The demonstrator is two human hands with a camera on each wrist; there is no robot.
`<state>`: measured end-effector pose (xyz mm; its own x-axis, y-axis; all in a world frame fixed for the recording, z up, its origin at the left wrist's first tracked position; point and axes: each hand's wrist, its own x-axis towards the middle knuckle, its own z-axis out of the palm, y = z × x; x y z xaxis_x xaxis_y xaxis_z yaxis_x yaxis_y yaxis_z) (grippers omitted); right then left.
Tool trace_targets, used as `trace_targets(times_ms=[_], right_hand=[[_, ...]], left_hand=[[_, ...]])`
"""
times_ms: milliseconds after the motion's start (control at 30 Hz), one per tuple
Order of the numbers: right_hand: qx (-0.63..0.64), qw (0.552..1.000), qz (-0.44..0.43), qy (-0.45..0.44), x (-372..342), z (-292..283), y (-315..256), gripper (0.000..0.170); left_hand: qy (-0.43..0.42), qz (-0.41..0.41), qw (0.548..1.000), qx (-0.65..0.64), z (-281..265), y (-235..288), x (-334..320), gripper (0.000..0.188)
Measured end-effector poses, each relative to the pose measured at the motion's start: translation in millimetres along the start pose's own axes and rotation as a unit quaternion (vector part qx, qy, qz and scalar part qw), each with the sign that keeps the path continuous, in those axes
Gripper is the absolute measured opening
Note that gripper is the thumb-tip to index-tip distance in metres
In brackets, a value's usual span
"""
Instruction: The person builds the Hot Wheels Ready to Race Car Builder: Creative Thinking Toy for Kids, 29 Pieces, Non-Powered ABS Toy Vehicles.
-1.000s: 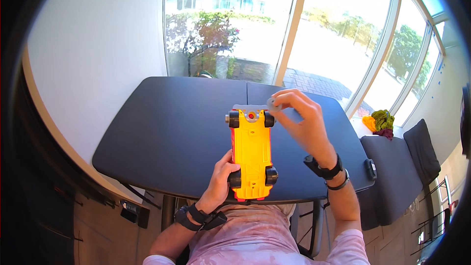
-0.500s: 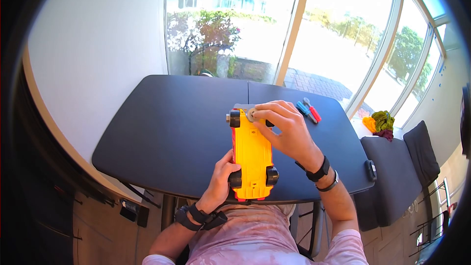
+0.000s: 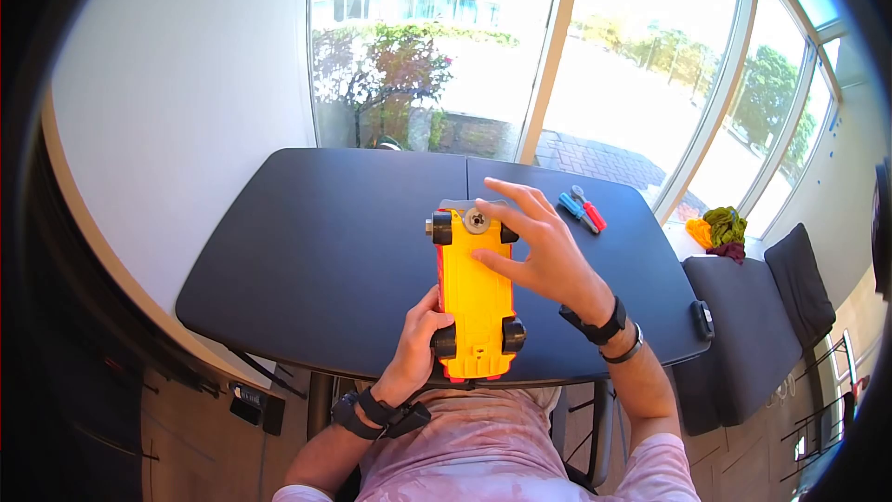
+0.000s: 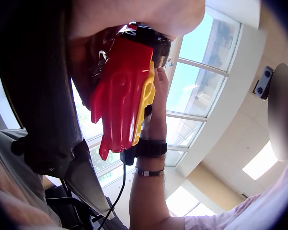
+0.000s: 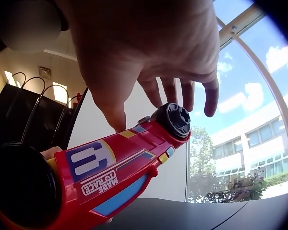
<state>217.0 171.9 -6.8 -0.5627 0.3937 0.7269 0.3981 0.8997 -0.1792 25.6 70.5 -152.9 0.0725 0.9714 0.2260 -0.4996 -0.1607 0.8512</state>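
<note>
A toy race car [image 3: 478, 293] is held upside down over the table, its yellow underside facing the head camera. My left hand [image 3: 409, 344] grips it along the left side by a black wheel [image 3: 444, 338], thumb over the edge. Between the two wheels at the far end sits a grey round piece [image 3: 477, 220] with a dark centre. Fingers spread, my right hand [image 3: 548, 246] hovers over the car's right side, and its thumb overlaps the yellow underside. The right wrist view shows the car's red side [image 5: 134, 163] with "MADE TO RACE" lettering; the left wrist view shows its red body [image 4: 125, 91].
On the dark table [image 3: 307, 251], a blue-handled tool [image 3: 572, 205] and a red-handled tool [image 3: 595, 216] lie at the back right. A small black device [image 3: 702, 320] is at the right edge. Coloured cloths [image 3: 720, 232] lie beyond, by the window.
My right hand brought the grey round piece from the right onto the car's far end, then let go of it and spread its fingers. The left hand keeps its grip.
</note>
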Motion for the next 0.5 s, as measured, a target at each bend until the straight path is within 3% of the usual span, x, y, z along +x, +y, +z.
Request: trace_targets(times_ms=[167, 233, 333, 500], right_hand=[[0.015, 0.999, -0.012, -0.027, -4.2, -9.2, 13.3, 0.039], [0.021, 1.0, -0.001, 0.007, 4.8, -10.3, -3.5, 0.033], [0.016, 1.0, -0.017, -0.012, 2.1, 1.1, 4.4, 0.027], [0.049, 0.997, 0.036, -0.043, 4.3, -12.4, 5.4, 0.03]], left_hand=[[0.006, 0.006, 1.0, -0.004, -2.3, -4.1, 0.6, 0.066], [0.0, 0.005, 1.0, -0.003, -2.2, -3.2, 1.3, 0.065], [0.0, 0.002, 1.0, 0.002, -1.0, -0.1, 0.5, 0.064], [0.006, 0.003, 1.0, -0.004, 0.0, -1.5, 1.0, 0.065]])
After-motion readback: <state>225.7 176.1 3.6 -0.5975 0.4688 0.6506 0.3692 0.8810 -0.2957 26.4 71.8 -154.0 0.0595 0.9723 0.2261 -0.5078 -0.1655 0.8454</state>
